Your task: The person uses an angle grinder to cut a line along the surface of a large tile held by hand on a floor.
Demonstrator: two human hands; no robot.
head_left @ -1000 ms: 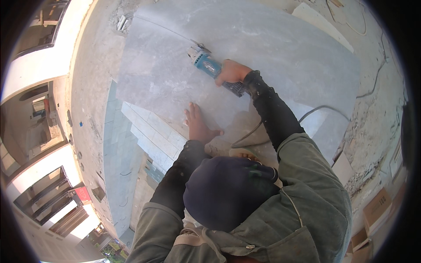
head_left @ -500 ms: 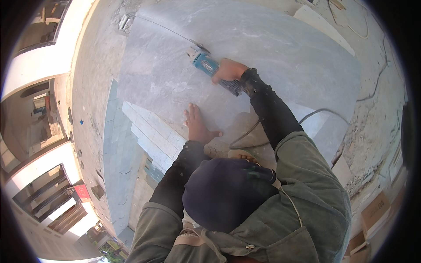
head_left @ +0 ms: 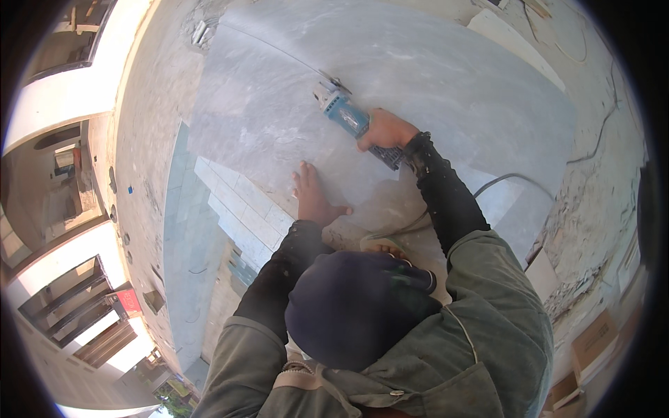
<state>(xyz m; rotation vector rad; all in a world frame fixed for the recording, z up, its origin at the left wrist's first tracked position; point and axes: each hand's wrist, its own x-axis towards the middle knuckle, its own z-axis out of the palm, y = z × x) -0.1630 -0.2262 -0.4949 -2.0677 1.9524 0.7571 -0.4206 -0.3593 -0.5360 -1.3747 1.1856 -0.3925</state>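
My right hand [head_left: 385,129] is wrapped round a blue and silver angle grinder [head_left: 341,111]. Its disc rests at the lower right end of a thin straight line that crosses a large grey marbled slab [head_left: 481,90] from the upper left, with a haze of dust around it. My left hand [head_left: 315,191] presses on the slab nearer me, fingers spread, holding nothing. A grey cord [head_left: 488,181] runs from under my right arm across the slab. Part of a sandaled foot [head_left: 382,245] shows behind my dark cap [head_left: 355,306].
Paler tiled sheets [head_left: 185,265] lie at the left and under the slab. A white board [head_left: 505,42] is at the back right, cardboard boxes [head_left: 592,341] at lower right. Rubble [head_left: 202,35] lies at the top left. Window openings [head_left: 70,299] line the left wall.
The grinder and my right hand have moved right and down along the line, toward me, by a short distance. My left hand stays on the slab in about the same place.
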